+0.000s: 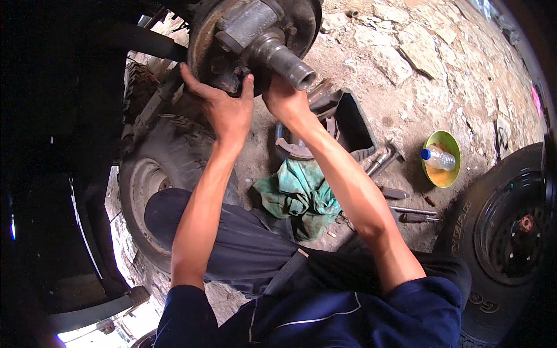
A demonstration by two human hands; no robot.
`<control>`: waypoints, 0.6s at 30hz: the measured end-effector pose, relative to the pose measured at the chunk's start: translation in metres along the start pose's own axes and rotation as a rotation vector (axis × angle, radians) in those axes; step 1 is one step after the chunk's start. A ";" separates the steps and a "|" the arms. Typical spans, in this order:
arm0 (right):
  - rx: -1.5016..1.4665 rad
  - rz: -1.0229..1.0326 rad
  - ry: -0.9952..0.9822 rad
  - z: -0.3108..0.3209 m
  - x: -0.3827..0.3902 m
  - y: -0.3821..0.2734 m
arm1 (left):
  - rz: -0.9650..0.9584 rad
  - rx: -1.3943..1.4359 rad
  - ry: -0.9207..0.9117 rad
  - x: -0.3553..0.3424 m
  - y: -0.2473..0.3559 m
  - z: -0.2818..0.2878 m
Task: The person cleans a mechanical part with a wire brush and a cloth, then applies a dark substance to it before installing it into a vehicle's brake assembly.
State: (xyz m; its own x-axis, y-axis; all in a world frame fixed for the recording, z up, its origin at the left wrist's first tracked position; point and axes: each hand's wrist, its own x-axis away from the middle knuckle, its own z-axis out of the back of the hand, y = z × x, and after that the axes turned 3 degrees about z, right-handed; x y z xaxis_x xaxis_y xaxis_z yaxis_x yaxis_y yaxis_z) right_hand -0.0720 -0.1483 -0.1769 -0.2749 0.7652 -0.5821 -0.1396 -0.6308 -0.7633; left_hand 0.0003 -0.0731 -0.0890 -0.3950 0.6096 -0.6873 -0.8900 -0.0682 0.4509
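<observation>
A round, dirty brake backing plate [203,49] fills the top middle, with a grey wheel cylinder [249,26] and a hollow steel spindle [284,62] sticking out toward me. My left hand [225,113] grips the plate's lower left edge. Its thumb lies over the front and one finger runs up along the rim, while the others are hidden behind. Just below the spindle, my right hand [288,104] reaches in at the plate's lower edge. The spindle and plate cover its fingers, so what they touch does not show.
Below stand a black open container [354,124] beside curved brake shoes [293,149], a green rag [299,194], a hammer [394,152] and hand tools [413,211]. Farther right is a green bowl [432,177] holding a plastic bottle [441,159]. Tyres lie left [185,153] and right [464,238].
</observation>
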 end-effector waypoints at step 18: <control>-0.598 -0.842 -0.013 0.041 0.000 0.015 | 0.053 0.111 0.008 -0.006 0.000 0.004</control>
State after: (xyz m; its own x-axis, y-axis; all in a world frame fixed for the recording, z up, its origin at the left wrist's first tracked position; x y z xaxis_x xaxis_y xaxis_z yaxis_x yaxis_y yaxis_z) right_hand -0.1134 -0.1630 -0.1766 -0.3176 0.9257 0.2057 0.2034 0.2783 -0.9387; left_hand 0.0034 -0.0737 -0.0824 -0.4428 0.6014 -0.6650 -0.8373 -0.0121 0.5466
